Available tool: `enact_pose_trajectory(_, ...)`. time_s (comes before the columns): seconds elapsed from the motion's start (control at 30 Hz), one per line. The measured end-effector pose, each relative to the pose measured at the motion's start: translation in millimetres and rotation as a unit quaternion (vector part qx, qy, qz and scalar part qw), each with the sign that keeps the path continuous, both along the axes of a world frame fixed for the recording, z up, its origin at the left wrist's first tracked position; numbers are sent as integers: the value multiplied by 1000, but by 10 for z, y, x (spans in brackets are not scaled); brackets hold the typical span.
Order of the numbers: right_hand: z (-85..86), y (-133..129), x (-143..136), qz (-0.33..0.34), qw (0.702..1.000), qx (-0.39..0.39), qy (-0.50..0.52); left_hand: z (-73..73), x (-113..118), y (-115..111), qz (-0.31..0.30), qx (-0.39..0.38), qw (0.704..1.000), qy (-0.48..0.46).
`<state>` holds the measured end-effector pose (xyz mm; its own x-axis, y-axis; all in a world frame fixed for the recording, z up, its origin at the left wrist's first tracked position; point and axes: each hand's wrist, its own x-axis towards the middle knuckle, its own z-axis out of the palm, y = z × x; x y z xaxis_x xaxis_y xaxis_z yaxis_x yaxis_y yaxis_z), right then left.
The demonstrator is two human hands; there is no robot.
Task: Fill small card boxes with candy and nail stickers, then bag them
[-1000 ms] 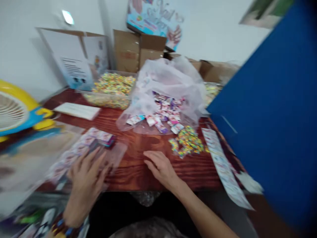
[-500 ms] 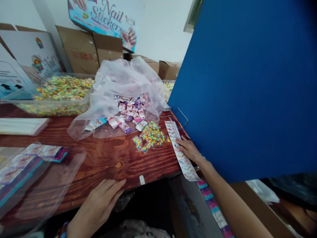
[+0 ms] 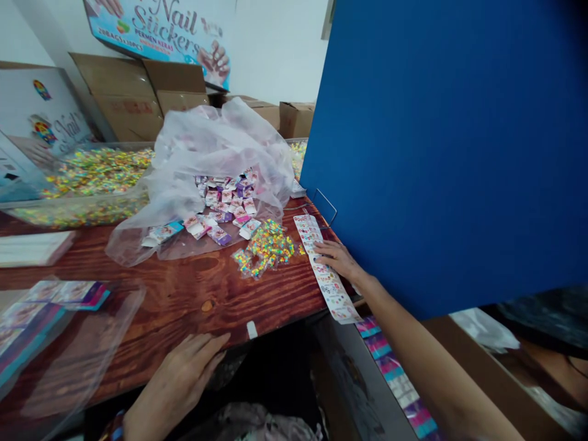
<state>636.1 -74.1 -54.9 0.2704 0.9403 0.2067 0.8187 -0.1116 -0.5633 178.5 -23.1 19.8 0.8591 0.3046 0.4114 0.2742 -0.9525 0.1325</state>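
Observation:
My right hand (image 3: 339,260) lies with its fingers stretched out over a long white strip of small printed stickers (image 3: 331,294). The strip rests along the table's right side, and its near end hangs past the edge. At the front edge of the table, my left hand (image 3: 181,370) lies palm down with its fingers extended, holding nothing. A small white piece (image 3: 252,329) sits at the edge just right of it. Left of the strip is a pile of small clear packets of colourful candies (image 3: 271,242).
A translucent plastic bag (image 3: 215,138) spills small printed boxes (image 3: 229,199). A clear bin (image 3: 82,205) of candy packets stands behind left. Stacked boxes (image 3: 27,321) lie front left. A large blue panel (image 3: 432,153) walls off the right. More small boxes (image 3: 390,367) line up below the right arm.
The view has turned slightly, so the scene sits a little further left and higher. My right hand appears to have slid slightly up the strip; my left hand stays in place.

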Motion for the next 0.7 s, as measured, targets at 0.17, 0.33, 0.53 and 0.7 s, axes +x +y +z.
enact_pose_trajectory(0.17, -33, -13, -53, -21, 999, 31, -7, -21, 47, -49, 8, 0, 1000, -18)
enact_pose_trajectory(0.33, 8, -24, -161, -29, 997, 66, -10, -84, 6, -72, 6, -8, 1000, -10)
enact_pose_trajectory(0.53, 116, -33, -251, -31, 996, 85, -16, -150, -38, -47, 13, -15, 1000, -9)
enact_pose_trajectory(0.7, 659, -225, -236, -62, 992, 104, -31, -161, 0, -35, 36, -112, 993, -23)
